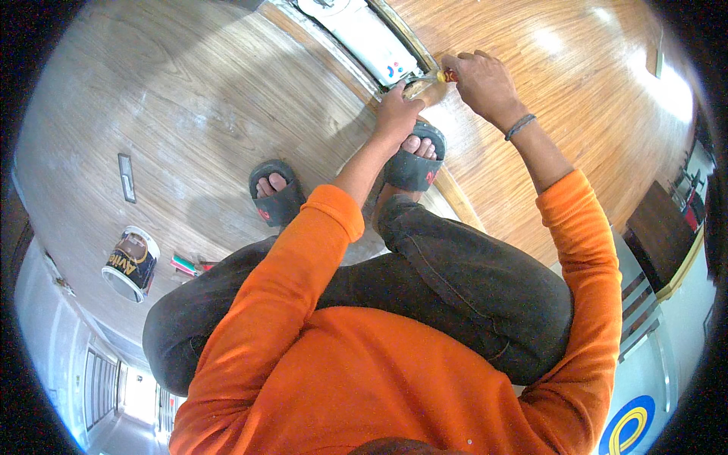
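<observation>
A long white casing (371,38) with small blue and red marks lies along a channel in the floor, at the top centre. My left hand (397,114) is at its near end, fingers closed together by the edge of the casing; what they pinch is hidden. To the right of it, my right hand (485,85) is wrapped round a screwdriver (449,76) with a red and yellow handle. The screwdriver's shaft points left, toward the casing's end and my left fingertips. Its exact tip is too small to make out.
My sandalled feet (415,163) stand just below the channel. Left on the grey wood-look floor (205,114) are a flat metal-framed piece (127,178), a white bucket with a dark label (133,265), and a small red and green item (183,264). Dark wooden furniture (660,235) stands right.
</observation>
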Available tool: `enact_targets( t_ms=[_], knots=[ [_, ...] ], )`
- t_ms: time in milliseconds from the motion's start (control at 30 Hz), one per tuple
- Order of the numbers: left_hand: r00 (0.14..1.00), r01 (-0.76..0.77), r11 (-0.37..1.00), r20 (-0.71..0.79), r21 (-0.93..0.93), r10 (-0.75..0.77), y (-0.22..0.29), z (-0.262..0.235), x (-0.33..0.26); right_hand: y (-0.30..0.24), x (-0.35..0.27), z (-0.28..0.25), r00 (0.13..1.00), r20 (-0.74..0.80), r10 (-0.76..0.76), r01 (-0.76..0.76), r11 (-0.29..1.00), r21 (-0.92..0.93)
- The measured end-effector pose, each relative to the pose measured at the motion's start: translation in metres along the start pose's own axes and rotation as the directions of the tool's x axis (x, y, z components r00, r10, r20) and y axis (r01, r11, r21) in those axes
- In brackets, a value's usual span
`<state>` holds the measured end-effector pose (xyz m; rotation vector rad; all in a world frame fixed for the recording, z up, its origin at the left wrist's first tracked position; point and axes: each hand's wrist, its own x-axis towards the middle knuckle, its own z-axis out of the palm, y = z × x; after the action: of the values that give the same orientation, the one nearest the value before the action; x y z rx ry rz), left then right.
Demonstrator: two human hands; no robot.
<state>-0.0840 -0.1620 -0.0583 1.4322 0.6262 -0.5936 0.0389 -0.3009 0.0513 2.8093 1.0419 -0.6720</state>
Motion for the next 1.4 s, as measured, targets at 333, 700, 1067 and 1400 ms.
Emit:
enact_targets(
  t_ms=[333,700,1067,1400],
  knots=[
    [0.992,-0.032,0.999,-0.12,-0.018,0.029,0.015,-0.001,0.003,-0.003,-0.002,-0.01,0.995,0.086,0.055,-0.064,0.992,0.11],
    [0.925,-0.156,0.885,-0.25,0.439,0.287,0.035,-0.02,-0.012,0.0,-0.006,-0.017,0.988,0.119,0.099,-0.12,0.975,0.188],
    [0.805,-0.46,0.004,0.415,0.888,0.423,0.067,-0.04,0.014,0.023,-0.01,-0.022,0.987,0.102,0.121,-0.145,0.947,0.285],
    [0.719,-0.543,-0.141,0.545,0.828,0.432,0.074,-0.022,0.029,0.039,-0.016,-0.01,0.991,0.021,0.133,-0.133,0.943,0.307]
  ],
)
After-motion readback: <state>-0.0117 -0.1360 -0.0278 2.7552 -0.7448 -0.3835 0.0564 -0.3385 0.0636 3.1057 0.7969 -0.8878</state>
